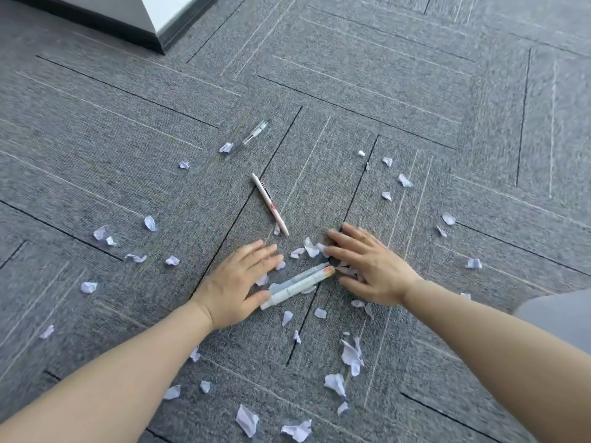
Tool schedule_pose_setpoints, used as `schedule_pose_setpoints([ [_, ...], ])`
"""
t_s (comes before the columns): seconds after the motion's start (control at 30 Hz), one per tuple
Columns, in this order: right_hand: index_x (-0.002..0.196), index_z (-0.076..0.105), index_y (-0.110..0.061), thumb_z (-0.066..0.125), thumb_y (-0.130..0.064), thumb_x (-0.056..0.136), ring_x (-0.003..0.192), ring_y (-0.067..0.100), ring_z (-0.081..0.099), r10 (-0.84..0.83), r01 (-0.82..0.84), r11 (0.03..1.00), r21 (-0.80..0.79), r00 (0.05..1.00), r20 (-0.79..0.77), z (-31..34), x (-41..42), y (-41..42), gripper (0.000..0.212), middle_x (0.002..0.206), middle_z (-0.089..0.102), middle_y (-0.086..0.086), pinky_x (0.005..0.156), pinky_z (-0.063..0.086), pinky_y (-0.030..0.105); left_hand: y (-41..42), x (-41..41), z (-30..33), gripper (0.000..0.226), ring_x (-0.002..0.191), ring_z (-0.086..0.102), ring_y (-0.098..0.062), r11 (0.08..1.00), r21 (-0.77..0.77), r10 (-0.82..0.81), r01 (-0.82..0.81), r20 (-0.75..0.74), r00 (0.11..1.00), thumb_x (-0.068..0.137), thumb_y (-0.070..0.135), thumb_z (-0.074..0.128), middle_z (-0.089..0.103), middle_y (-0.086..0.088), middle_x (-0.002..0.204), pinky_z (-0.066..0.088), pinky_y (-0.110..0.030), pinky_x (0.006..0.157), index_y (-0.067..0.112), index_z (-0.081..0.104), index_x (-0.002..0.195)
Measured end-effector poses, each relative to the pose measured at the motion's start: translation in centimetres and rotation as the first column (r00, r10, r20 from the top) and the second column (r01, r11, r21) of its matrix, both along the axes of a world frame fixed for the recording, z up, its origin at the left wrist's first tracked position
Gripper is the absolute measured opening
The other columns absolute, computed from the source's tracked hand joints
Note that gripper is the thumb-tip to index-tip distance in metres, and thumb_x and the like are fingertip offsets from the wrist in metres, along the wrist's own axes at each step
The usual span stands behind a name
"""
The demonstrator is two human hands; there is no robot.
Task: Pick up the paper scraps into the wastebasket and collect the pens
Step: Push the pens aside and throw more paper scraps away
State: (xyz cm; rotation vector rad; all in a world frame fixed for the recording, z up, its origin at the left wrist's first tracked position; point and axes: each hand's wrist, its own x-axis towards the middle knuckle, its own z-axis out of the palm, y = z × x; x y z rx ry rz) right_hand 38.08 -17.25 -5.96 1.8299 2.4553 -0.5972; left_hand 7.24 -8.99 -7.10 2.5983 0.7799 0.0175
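Note:
Several white paper scraps lie scattered over the grey carpet, such as one (247,420) near the bottom edge and a small pile (311,249) between my hands. Two pale marker pens (297,286) lie side by side between my hands. Farther away lie a pink-white pen (270,204) and, beyond it, a clear pen (250,138). My left hand (238,281) lies flat with straight fingers, its thumb at the markers' near end. My right hand (371,265) is spread flat over scraps beside the markers' orange tip. No wastebasket is in view.
A white wall corner with a dark baseboard (128,27) stands at the top left. A grey-clad knee (559,318) shows at the right edge. Carpet tiles (415,91) stretch out beyond the scraps.

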Motion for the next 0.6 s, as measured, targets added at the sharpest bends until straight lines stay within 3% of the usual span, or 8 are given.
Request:
schedule_pose_setpoints([
  [0.1, 0.152, 0.024, -0.031, 0.043, -0.066, 0.091, 0.150, 0.010, -0.006, -0.001, 0.002, 1.000, 0.015, 0.998, -0.067, -0.2, 0.0, -3.2, 0.073, 0.162, 0.009, -0.011, 0.122, 0.003, 0.041, -1.1, -1.1, 0.1, 0.052, 0.143, 0.018, -0.012, 0.996, -0.065, 0.069, -0.063, 0.097, 0.993, 0.094, 0.038, 0.039, 0.032, 0.006, 0.152, 0.021, -0.039, 0.116, 0.022, 0.037, 0.143],
  [0.27, 0.148, 0.038, -0.021, 0.039, -0.061, 0.094, 0.150, 0.014, 0.009, -0.188, 0.199, 0.977, 0.079, 0.974, -0.126, -1.3, -1.7, -5.9, 0.068, 0.159, 0.025, -0.006, 0.121, 0.014, 0.039, -1.9, -2.3, -0.2, 0.050, 0.128, 0.041, -0.021, 0.964, 0.170, 0.209, -0.203, -0.013, 0.978, 0.094, 0.035, 0.033, 0.047, -0.004, 0.139, 0.038, -0.046, 0.104, 0.014, 0.041, 0.138],
  [0.33, 0.139, 0.051, -0.016, 0.038, -0.048, 0.097, 0.145, 0.020, 0.025, -0.227, 0.253, 0.957, 0.145, 0.958, -0.173, -1.6, -2.5, -6.2, 0.054, 0.151, 0.041, 0.000, 0.117, 0.025, 0.041, -1.8, -1.5, -0.1, 0.047, 0.104, 0.052, -0.021, 0.942, 0.266, 0.233, -0.204, -0.079, 0.969, 0.093, 0.037, 0.032, 0.055, -0.005, 0.121, 0.047, -0.039, 0.086, 0.014, 0.047, 0.132],
  [0.43, 0.123, 0.064, -0.009, 0.048, -0.021, 0.099, 0.135, 0.026, 0.044, -0.219, 0.287, 0.924, 0.254, 0.939, -0.265, -2.1, -3.1, -7.3, 0.031, 0.136, 0.057, 0.006, 0.111, 0.038, 0.043, -1.5, -0.5, -0.2, 0.032, 0.070, 0.044, -0.014, 0.913, 0.347, 0.259, -0.214, -0.091, 0.961, 0.094, 0.036, 0.029, 0.051, -0.001, 0.087, 0.042, -0.030, 0.059, 0.016, 0.052, 0.106],
  [0.53, 0.122, 0.064, -0.011, 0.059, -0.003, 0.092, 0.137, 0.022, 0.043, -0.269, 0.343, 0.921, 0.184, 0.903, -0.335, -2.0, -3.8, -8.9, 0.031, 0.138, 0.056, 0.002, 0.111, 0.038, 0.047, -1.2, -0.1, -0.2, 0.026, 0.056, 0.038, -0.014, 0.917, 0.355, 0.220, -0.184, -0.063, 0.973, 0.096, 0.032, 0.029, 0.047, 0.001, 0.070, 0.036, -0.027, 0.045, 0.014, 0.046, 0.088],
  [0.6, 0.129, 0.059, -0.017, 0.054, -0.015, 0.095, 0.142, 0.014, 0.034, -0.296, 0.356, 0.930, 0.097, 0.877, -0.379, -1.2, -4.8, -10.4, 0.034, 0.143, 0.050, -0.006, 0.116, 0.031, 0.044, -1.0, -0.3, -0.2, 0.027, 0.047, 0.040, -0.016, 0.929, 0.334, 0.185, -0.159, -0.047, 0.982, 0.096, 0.032, 0.025, 0.046, 0.001, 0.062, 0.040, -0.029, 0.037, 0.014, 0.043, 0.086],
])
